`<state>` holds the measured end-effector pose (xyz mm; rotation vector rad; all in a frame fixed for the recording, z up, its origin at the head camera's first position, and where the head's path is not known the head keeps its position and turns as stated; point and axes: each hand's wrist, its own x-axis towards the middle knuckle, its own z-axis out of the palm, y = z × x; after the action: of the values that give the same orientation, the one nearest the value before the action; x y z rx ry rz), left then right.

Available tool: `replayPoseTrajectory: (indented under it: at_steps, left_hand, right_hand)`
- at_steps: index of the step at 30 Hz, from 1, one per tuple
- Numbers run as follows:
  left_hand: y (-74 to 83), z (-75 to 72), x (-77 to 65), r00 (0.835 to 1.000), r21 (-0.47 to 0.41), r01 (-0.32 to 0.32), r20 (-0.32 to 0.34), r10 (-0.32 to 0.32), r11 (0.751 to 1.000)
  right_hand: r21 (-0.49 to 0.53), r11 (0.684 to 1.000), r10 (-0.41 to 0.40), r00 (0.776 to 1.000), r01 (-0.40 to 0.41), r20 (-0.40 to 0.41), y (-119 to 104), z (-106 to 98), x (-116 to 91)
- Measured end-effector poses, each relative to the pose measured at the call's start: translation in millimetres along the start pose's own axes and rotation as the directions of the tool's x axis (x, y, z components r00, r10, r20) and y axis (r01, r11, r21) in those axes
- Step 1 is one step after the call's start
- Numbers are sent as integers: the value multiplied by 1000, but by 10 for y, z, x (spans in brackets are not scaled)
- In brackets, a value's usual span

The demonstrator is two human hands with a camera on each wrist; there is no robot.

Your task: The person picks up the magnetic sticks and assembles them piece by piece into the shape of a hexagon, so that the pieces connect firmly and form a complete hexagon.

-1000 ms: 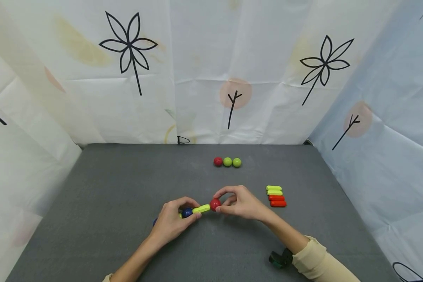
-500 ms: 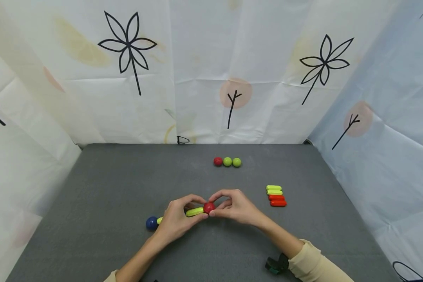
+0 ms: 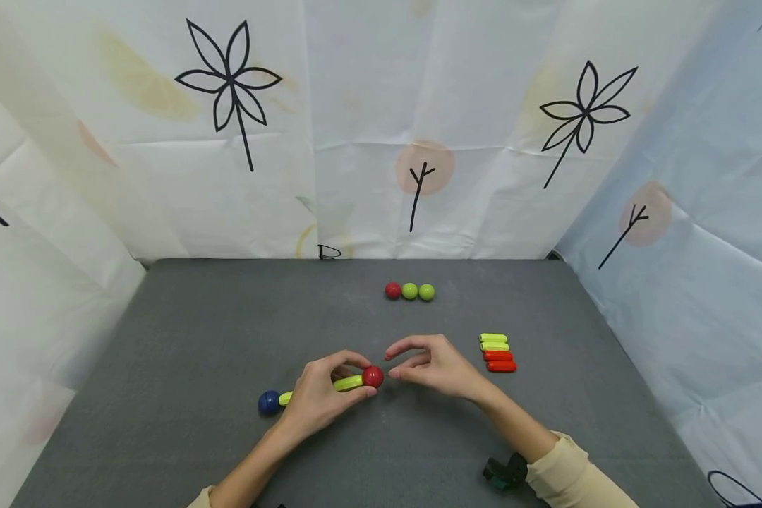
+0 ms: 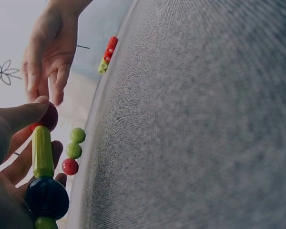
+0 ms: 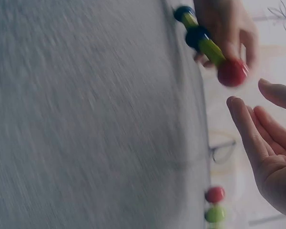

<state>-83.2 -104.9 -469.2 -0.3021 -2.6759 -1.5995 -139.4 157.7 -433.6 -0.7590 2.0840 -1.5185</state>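
My left hand grips a joined chain of balls and ribbed sticks between thumb and fingers. A red ball caps its right end, followed by a yellow-green stick and a dark blue ball. Beyond the hand, another yellow-green stick leads to a second blue ball at the left end. In the head view the palm hides the middle of the chain. My right hand holds nothing; its thumb and fingers are spread apart just to the right of the red ball.
At the back of the grey table lie a loose red ball and two green balls in a row. Yellow-green sticks and red sticks lie stacked side by side at the right. Patterned cloth encloses the table.
The chain and left hand have shifted slightly left, baring the blue end ball. My right hand has let go of the red ball and drawn back to the right.
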Motion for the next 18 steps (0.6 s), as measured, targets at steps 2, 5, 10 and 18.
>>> replayPoseTrajectory:
  at_steps: [2,5,10,18]
  left_hand:
    - [6,1,-2,1000,9,19,-3,-19,1000]
    - [11,0,-6,999,15,38,-6,-38,999]
    - [12,-2,-9,999,35,48,-5,-48,998]
    - [9,0,-9,999,59,46,15,-47,997]
  right_hand:
    - [-9,1000,-12,1000,12,-19,7,-97,-39]
    - [-45,999,-22,998,19,-61,13,-251,-103]
    - [-130,991,-36,988,16,-148,49,-581,-226]
    - [-287,953,23,966,-100,-259,206,-1167,-455]
